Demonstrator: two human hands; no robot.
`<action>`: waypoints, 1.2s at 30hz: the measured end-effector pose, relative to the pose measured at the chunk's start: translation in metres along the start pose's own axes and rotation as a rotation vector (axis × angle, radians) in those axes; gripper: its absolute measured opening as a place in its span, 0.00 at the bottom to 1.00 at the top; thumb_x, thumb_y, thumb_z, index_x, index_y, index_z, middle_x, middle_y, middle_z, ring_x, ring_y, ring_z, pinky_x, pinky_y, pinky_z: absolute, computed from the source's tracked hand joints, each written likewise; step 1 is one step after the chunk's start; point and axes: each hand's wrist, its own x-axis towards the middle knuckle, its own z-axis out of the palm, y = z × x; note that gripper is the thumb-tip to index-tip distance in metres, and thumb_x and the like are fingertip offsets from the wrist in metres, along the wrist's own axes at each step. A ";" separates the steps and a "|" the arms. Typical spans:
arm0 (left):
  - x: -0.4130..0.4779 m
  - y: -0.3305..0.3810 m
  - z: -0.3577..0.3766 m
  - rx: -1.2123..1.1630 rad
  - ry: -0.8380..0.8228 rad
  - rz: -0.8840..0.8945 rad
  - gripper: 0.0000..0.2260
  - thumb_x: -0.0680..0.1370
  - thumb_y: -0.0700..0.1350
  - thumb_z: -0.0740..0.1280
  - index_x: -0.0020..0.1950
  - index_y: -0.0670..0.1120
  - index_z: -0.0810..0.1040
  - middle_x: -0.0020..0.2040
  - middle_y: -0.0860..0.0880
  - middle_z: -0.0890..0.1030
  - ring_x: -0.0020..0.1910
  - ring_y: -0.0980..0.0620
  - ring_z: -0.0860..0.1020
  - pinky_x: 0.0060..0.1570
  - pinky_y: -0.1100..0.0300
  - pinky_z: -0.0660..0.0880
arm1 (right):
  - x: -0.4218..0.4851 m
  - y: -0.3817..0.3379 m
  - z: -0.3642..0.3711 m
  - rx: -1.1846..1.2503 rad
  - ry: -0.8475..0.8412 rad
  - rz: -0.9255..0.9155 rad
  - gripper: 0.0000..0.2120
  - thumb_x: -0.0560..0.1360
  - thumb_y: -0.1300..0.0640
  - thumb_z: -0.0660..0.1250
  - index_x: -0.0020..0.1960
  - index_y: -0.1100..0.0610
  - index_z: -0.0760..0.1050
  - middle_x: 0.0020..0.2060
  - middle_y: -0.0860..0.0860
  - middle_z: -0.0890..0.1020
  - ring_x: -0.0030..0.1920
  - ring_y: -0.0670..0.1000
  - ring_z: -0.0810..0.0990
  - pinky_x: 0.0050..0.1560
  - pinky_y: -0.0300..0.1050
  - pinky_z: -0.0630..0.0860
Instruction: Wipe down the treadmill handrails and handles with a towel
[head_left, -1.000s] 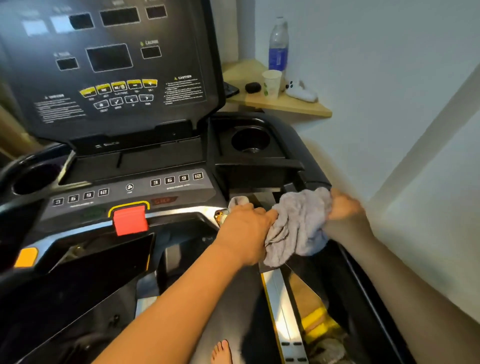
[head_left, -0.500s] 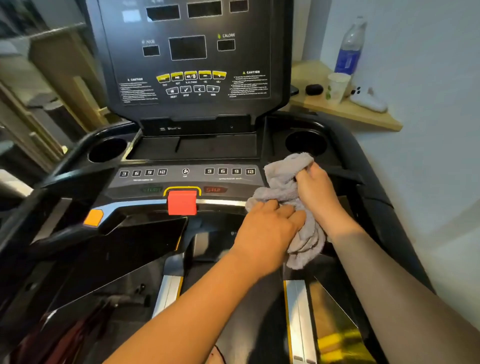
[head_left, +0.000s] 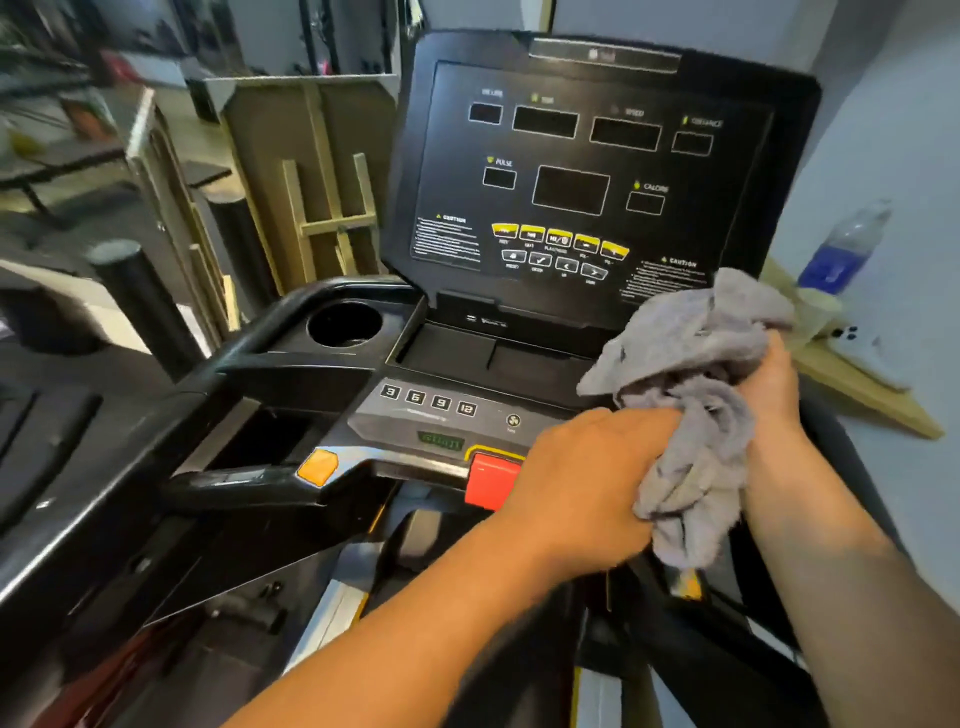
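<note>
- Two hands share one towel (head_left: 691, 415): your left hand (head_left: 587, 483) has its fingers curled into the bunched grey cloth from the left, and your right hand (head_left: 769, 395) grips it from the right, thumb and fingers closed round the upper folds.
- The towel hangs crumpled between your hands, over the right part of the treadmill console (head_left: 571, 182). Whether it touches any surface there, you cannot tell from this view.
- The unwiped run that matters, as I judge it, is the left handrail (head_left: 270, 480): a dark bar lying well to the left of your hands and lower, just below the orange tab (head_left: 317, 466). Its long axis runs roughly left to right across the view.
- Your left hand is the nearer one to that bar, so I would expect it to carry the cloth over.
- The red stop key (head_left: 491, 480) sits just beside your left knuckles, between you and the bar. Sweep past it, not across it.
- A bottle (head_left: 844, 249) stands on the shelf (head_left: 857, 389) to your right, well apart from the work.
</note>
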 end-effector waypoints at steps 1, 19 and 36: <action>0.001 -0.005 -0.016 -0.080 0.030 -0.058 0.17 0.72 0.45 0.68 0.59 0.52 0.71 0.50 0.52 0.80 0.48 0.43 0.78 0.41 0.54 0.74 | 0.000 -0.003 0.017 0.074 -0.009 0.034 0.16 0.79 0.51 0.58 0.62 0.58 0.74 0.56 0.56 0.81 0.50 0.53 0.81 0.54 0.47 0.79; -0.114 -0.272 -0.213 -0.078 0.684 -0.953 0.15 0.78 0.51 0.66 0.64 0.58 0.70 0.58 0.49 0.78 0.57 0.42 0.76 0.50 0.56 0.67 | -0.016 0.103 0.312 -0.370 -0.465 -0.106 0.07 0.77 0.51 0.62 0.49 0.51 0.77 0.46 0.52 0.84 0.48 0.52 0.84 0.47 0.49 0.81; -0.027 -0.441 -0.126 0.218 -0.101 -0.953 0.33 0.75 0.59 0.62 0.78 0.53 0.58 0.75 0.48 0.66 0.70 0.48 0.68 0.68 0.51 0.68 | 0.070 0.275 0.441 -2.067 -0.932 -0.800 0.23 0.79 0.49 0.54 0.72 0.55 0.61 0.55 0.57 0.78 0.60 0.61 0.75 0.68 0.75 0.44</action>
